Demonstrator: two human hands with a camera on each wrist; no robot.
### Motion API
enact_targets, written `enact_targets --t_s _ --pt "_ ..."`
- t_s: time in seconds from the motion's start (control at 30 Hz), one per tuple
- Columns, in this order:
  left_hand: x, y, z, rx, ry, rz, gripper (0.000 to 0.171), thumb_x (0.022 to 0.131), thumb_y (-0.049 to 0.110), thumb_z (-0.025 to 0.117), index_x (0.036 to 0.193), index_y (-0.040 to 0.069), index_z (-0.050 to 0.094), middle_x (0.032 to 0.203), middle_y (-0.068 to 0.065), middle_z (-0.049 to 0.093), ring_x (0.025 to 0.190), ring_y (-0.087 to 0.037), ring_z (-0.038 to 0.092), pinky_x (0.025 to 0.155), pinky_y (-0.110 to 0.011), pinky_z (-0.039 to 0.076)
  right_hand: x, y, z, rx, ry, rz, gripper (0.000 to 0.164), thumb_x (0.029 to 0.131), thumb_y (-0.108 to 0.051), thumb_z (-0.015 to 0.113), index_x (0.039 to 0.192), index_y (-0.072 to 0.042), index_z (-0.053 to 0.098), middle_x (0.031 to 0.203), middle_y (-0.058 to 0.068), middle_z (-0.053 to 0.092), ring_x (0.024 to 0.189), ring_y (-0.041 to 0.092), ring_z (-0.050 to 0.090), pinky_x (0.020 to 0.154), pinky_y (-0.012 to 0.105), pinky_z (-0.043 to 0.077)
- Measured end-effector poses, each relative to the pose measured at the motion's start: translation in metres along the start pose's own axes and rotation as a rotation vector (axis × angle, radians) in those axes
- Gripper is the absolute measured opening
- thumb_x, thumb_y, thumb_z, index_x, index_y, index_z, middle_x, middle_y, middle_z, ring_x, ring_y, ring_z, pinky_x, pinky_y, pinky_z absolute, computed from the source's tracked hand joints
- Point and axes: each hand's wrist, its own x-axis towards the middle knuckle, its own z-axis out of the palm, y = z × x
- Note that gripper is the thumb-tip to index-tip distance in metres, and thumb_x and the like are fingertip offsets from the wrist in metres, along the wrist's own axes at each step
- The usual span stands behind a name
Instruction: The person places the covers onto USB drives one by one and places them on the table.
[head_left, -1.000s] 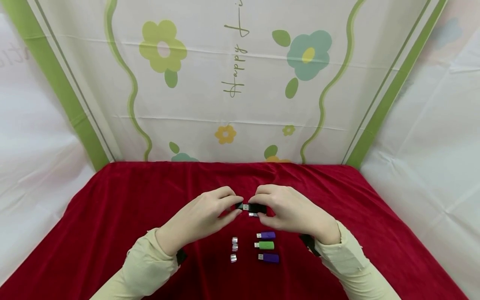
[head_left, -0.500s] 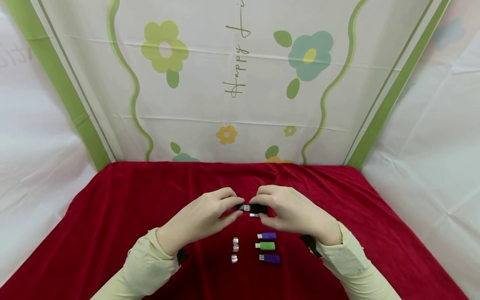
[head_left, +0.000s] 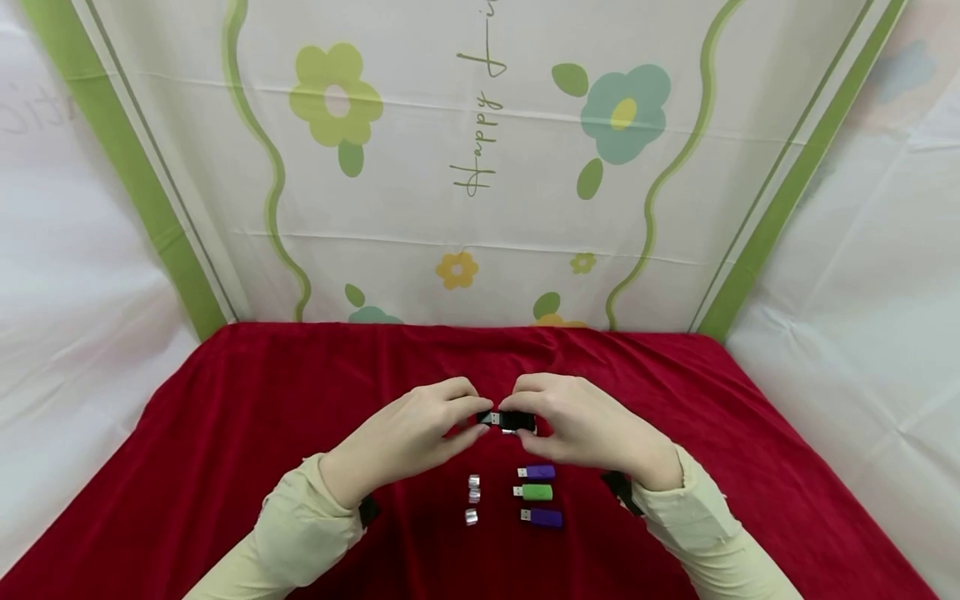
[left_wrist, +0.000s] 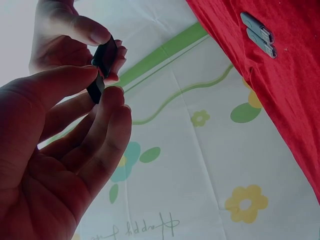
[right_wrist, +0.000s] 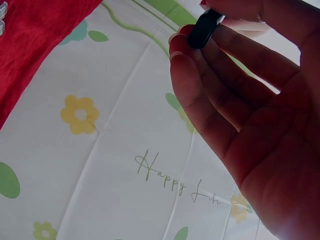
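My left hand (head_left: 408,429) pinches a small black cap (head_left: 485,417) between thumb and fingertips. Facing it, my right hand (head_left: 588,421) grips a black USB flash drive (head_left: 517,421), its body lying between thumb and index finger. A short stretch of its metal plug (head_left: 495,419) shows between cap and body, in line with both. Seen from the right wrist, the drive's dark body (right_wrist: 202,32) sits at the fingertips. In the left wrist view the cap (left_wrist: 95,91) and the body (left_wrist: 105,56) lie end to end, partly hidden by fingers.
On the red cloth (head_left: 300,375), nearer the person, lie a purple flash drive (head_left: 538,472), a green one (head_left: 536,492) and another purple one (head_left: 545,518), all uncapped. Several small silvery caps (head_left: 474,481) form a column left of them. A printed curtain (head_left: 420,167) hangs behind.
The gap between the left fingertips and the drive's body has narrowed slightly, so less of the plug shows. Both hands keep their holds, and the whole head view has shifted a little.
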Motion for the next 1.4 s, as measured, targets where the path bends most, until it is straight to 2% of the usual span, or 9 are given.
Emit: enact_targets --t_s 0.2,0.5,0.7,0.9,1.07,1.4 --pt "-0.0003 -0.0005 0.0008 -0.004 0.022 0.035 0.018 0.084 0.004 0.076 0.1 0.003 0.071 0.089 -0.001 0.059 0.065 -0.007 0.054 0.061 -0.009 0.041 -0.0001 -0.0019 0.0006 -0.013 0.004 -0.003 0.026 0.076 -0.003 0.075 0.101 -0.009 0.073 0.09 -0.004 0.058 0.069 0.003 0.049 0.062 0.015 0.044" --pt "-0.0003 0.0007 0.0001 0.011 0.022 0.029 0.018 0.084 0.005 0.076 0.101 0.002 0.071 0.089 -0.002 0.061 0.065 -0.006 0.054 0.061 -0.01 0.041 0.0 -0.0034 -0.0007 0.012 0.016 -0.019 0.029 0.077 0.0 0.076 0.105 -0.008 0.073 0.095 -0.002 0.058 0.075 0.005 0.05 0.064 0.016 0.044" --pt "0.0002 0.0024 0.0012 0.021 0.033 0.037 0.018 0.084 0.004 0.076 0.101 0.002 0.071 0.089 -0.002 0.06 0.066 -0.006 0.055 0.062 -0.009 0.042 0.001 -0.0033 -0.0001 0.045 0.02 -0.046 0.031 0.08 0.003 0.074 0.109 -0.007 0.073 0.097 -0.002 0.057 0.082 0.007 0.051 0.071 0.017 0.045" --pt "-0.0004 0.0023 0.0004 0.037 0.028 -0.016 0.02 0.086 0.009 0.076 0.104 0.002 0.071 0.091 -0.001 0.061 0.068 -0.007 0.056 0.063 -0.009 0.043 0.0022 -0.0033 -0.0008 0.046 0.059 -0.076 0.031 0.079 0.006 0.076 0.107 -0.005 0.072 0.098 0.0 0.059 0.086 0.01 0.054 0.075 0.02 0.047" --pt "-0.0017 0.0012 -0.0015 0.066 0.051 -0.055 0.019 0.086 0.013 0.077 0.102 0.003 0.07 0.09 0.001 0.06 0.067 -0.007 0.054 0.061 -0.01 0.042 0.0037 -0.0028 -0.0019 0.034 0.094 -0.079 0.03 0.079 0.006 0.075 0.107 -0.004 0.071 0.1 0.0 0.059 0.086 0.01 0.054 0.077 0.021 0.047" --pt "-0.001 0.002 -0.0033 0.058 0.063 -0.024 0.017 0.085 0.011 0.078 0.098 0.003 0.07 0.085 0.001 0.059 0.065 -0.004 0.05 0.06 -0.009 0.041 0.0045 -0.0034 -0.0025 0.086 0.134 -0.092 0.033 0.079 0.009 0.074 0.109 -0.004 0.069 0.101 0.001 0.061 0.085 0.01 0.057 0.077 0.019 0.047"
